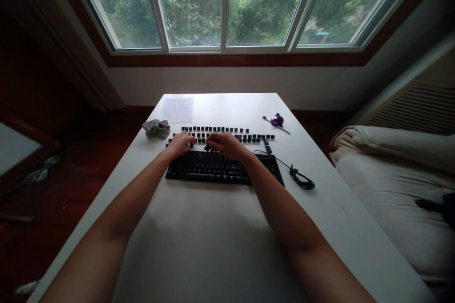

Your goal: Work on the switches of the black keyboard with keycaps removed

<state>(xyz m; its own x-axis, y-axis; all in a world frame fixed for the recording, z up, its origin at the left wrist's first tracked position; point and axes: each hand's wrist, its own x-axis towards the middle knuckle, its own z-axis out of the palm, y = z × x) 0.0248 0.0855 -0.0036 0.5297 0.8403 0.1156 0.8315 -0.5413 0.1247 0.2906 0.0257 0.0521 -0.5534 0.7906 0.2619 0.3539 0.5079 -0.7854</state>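
Observation:
A black keyboard (pixel 206 168) lies on the white table, with keys in place over much of its visible surface. Rows of loose black keycaps (pixel 256 138) are laid out behind it. Above the keyboard's far left edge is my left hand (pixel 180 144), its curled fingertips at a black keycap (pixel 192 144) beside the loose rows. My right hand (pixel 226 145) reaches over the keyboard's middle, fingers bent and pinching a small flat black piece (pixel 207 148); its exact kind is too small to tell. My right forearm covers part of the keyboard's right side.
A coiled black cable (pixel 302 180) lies right of the keyboard. Behind it are a brush (pixel 283 129) and a purple cloth (pixel 277 120). A grey cloth (pixel 156 129) and a printed sheet (pixel 177 110) lie at the left. A pale sofa (pixel 377 189) stands right of the table (pixel 199 236).

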